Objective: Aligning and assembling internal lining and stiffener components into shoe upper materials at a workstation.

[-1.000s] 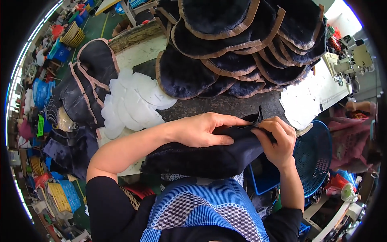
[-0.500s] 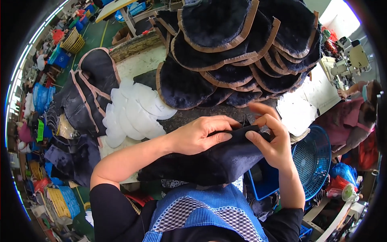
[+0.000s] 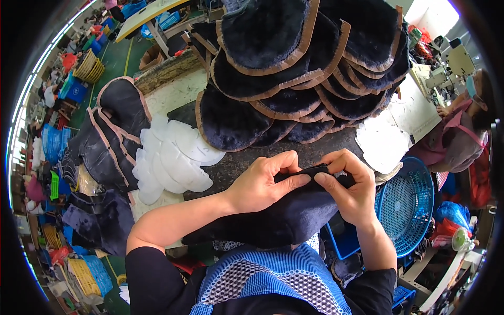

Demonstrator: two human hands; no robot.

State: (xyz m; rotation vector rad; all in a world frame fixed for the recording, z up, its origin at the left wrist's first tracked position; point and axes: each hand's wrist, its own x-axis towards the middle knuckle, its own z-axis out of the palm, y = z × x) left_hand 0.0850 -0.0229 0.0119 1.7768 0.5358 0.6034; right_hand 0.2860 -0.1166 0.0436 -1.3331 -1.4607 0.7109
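My left hand and my right hand both pinch the upper edge of a dark navy fleece piece held just above my lap. The thumbs and fingertips of the two hands meet at its folded rim. The piece hangs down over a blue checked apron. Just beyond my hands, on the dark worktable, lies a large overlapping pile of navy fleece pieces with tan trim.
A stack of white translucent shaped inserts lies left of my hands, and another white stack to the right. More dark trimmed pieces are piled at far left. A blue mesh basket stands at right. A person in pink sits beyond it.
My hands have shifted slightly right and up along the piece's edge, and my fingers have re-gripped the rim. The view has tilted a little.
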